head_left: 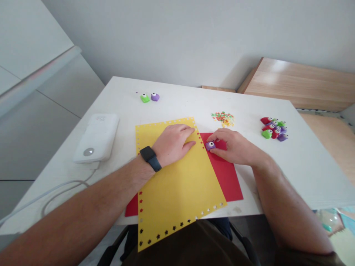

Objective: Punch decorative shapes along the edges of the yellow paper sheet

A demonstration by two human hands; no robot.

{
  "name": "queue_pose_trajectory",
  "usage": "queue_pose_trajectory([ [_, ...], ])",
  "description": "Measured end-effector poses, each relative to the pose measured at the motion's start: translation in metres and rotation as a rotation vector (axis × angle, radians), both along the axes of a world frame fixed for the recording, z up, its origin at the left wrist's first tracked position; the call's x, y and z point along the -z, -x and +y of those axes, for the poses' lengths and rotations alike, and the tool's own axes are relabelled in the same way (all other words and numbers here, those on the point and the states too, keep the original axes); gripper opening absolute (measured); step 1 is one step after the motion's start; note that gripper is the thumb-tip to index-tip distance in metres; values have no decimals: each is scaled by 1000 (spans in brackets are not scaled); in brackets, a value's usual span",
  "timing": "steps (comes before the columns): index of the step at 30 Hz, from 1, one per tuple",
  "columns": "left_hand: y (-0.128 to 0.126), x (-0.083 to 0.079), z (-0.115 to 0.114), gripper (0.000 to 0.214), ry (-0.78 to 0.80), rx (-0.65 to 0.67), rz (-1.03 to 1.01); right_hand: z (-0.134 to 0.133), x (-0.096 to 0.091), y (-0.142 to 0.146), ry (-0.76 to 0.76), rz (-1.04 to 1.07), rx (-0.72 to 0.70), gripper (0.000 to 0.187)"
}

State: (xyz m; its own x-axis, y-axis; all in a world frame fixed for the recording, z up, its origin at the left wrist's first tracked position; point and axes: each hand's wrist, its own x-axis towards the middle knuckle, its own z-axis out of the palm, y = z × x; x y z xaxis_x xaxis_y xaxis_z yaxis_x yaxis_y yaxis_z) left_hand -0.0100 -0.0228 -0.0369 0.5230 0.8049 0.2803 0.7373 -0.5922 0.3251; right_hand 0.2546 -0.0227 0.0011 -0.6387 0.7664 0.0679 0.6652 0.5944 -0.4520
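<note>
A yellow sheet of paper with punched shapes along its edges lies over a red sheet; its lower corner hangs past the table edge. My left hand rests on the upper part of the yellow sheet, fingers stretched out. Between the thumb and fingers of my right hand is a small purple paper punch with a white round button. It sits at the yellow sheet's right edge, above the red sheet; whether the paper is inside its slot cannot be made out.
Punched-out paper bits lie behind my right hand. Several red, green and purple punches stand grouped at the right. A green punch and another purple one are at the back left. A white cabled device lies left.
</note>
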Motion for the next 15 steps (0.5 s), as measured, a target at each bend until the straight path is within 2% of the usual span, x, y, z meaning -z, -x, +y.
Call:
queue_pose_trajectory([
  [15, 0, 2, 0, 35, -9, -3, -9, 0, 2, 1, 8, 19, -14, 15],
])
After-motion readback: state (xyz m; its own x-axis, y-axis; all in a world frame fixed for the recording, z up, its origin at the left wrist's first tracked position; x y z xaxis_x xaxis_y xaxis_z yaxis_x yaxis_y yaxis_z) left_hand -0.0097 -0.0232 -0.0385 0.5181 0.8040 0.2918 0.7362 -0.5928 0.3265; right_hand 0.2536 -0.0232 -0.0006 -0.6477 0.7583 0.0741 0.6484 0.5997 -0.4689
